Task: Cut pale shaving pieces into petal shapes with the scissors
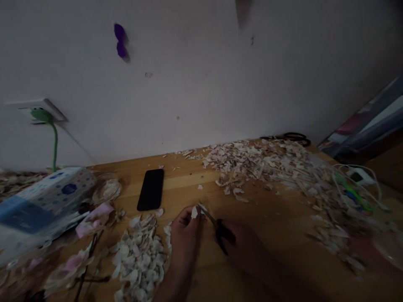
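— Wooden worktop [283,218], dim light. What are the hands doing?

— The left hand [185,228] pinches a small pale chip [194,212] between its fingertips, near the front middle of the worktop. The right hand [242,245] is closed around the black handles of a small pair of scissors [217,226], whose blades point up and left and meet the chip.

— Are the blades apart or together?

— Too dark and blurred to tell.

— What lies around them?

— Just left of the left hand sits a heap of pale flakes [138,256]. A far larger spread of shavings [277,167] covers the back and right side of the worktop. A black phone [151,189] lies flat behind the heap, well apart from the hands.

— And at the edges?

— A dotted tissue pack [47,197] at the left, a green cable [55,142] running up to a wall socket [37,107], and white and green cords [355,184] at the right. A second pair of scissors [292,137] lies by the wall.
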`<action>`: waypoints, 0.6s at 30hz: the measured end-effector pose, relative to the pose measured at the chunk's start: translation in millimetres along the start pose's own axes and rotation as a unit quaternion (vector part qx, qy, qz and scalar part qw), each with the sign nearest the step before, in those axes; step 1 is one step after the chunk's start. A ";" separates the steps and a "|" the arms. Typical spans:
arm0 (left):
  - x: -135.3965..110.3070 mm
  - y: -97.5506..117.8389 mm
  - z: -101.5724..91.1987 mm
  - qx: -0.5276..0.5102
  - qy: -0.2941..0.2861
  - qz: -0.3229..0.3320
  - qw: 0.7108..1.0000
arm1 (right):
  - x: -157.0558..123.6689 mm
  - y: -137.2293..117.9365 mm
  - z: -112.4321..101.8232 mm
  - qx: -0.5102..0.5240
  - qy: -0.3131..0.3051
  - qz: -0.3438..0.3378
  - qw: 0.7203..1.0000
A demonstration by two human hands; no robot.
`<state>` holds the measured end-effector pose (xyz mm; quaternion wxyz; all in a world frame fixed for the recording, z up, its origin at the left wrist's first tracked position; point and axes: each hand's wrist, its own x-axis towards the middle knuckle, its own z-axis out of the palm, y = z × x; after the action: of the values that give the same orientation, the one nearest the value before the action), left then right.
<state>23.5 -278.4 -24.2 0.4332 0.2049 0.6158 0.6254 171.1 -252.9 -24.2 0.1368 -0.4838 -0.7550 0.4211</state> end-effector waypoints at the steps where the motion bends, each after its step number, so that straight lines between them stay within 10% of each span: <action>1: -0.4 1.0 -0.5 -0.003 -0.010 -0.004 1.000 | -0.1 0.2 0.2 0.002 0.001 0.000 1.000; 18: 3.2 6.9 -6.8 0.037 -0.027 0.015 0.999 | -0.5 0.1 -0.9 0.026 -0.009 0.009 1.000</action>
<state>14.3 -279.0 -19.6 0.4323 0.2474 0.6232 0.6029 171.9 -252.9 -23.6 0.1388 -0.4836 -0.7403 0.4459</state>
